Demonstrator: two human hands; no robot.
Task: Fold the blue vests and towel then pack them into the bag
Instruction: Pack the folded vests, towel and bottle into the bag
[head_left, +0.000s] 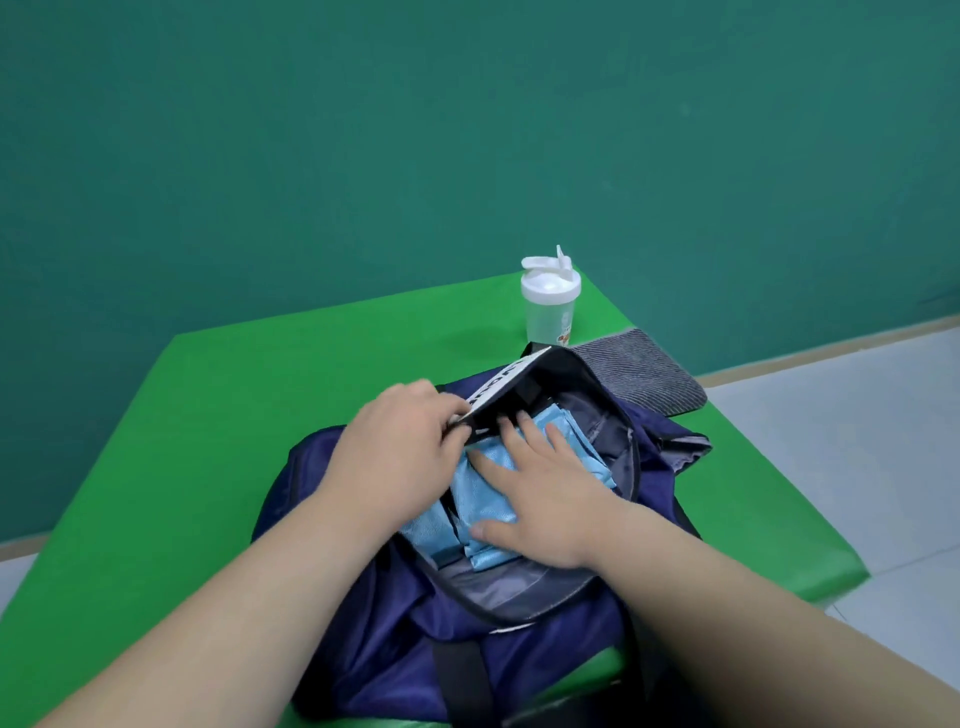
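In the bag (395, 623), blue vests (480, 499) lie under right grip (550, 499)

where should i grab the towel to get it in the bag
Probably pinch the towel by its free right edge, coming from the right: it lies flat at the table's far corner, and the bag hides its left end.
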